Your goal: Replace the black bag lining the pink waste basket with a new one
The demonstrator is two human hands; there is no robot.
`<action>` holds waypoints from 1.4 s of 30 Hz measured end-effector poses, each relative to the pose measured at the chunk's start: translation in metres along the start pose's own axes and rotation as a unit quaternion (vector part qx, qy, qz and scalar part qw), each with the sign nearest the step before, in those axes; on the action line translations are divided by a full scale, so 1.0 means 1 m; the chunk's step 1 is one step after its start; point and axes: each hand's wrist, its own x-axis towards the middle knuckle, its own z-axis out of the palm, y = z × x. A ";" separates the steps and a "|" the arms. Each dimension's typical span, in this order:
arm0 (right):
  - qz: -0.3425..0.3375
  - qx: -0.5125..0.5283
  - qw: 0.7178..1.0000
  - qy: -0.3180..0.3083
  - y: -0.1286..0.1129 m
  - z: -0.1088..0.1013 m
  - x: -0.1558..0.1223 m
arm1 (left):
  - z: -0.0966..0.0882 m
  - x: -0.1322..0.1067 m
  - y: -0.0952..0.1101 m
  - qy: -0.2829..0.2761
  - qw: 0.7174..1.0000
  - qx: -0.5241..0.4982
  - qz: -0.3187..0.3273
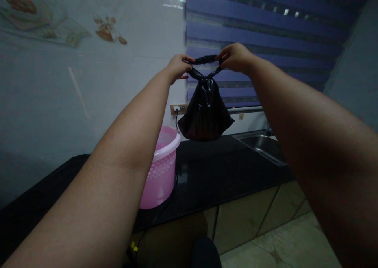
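A black plastic bag (206, 110) hangs in the air in front of me, its upper part twisted or tied below a loop of handles. My left hand (179, 68) is closed on the left side of that loop, and my right hand (236, 58) pinches the right side. The handles are stretched apart between both hands. The bag's lower part bulges, and a dark reddish tint shows through near its bottom; what is inside is hidden. Behind my left forearm stands a pink plastic basket (161, 177), partly covered from view.
A black countertop (212, 173) runs along the wall, with a metal sink (262, 144) at the right. A plug sits in a wall socket (177, 109), its cord hanging behind the basket. A purple striped blind (265, 32) covers the window. Light cabinets (245, 213) are below.
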 end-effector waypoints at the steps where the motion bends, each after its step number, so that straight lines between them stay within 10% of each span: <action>1: 0.000 -0.003 1.000 0.000 0.001 0.000 0.001 | 0.000 0.000 0.000 0.000 1.000 -0.006 -0.003; 42: 0.021 -0.029 0.998 -0.043 0.007 0.012 -0.010 | 0.006 -0.015 -0.004 -0.025 0.997 -0.050 -0.044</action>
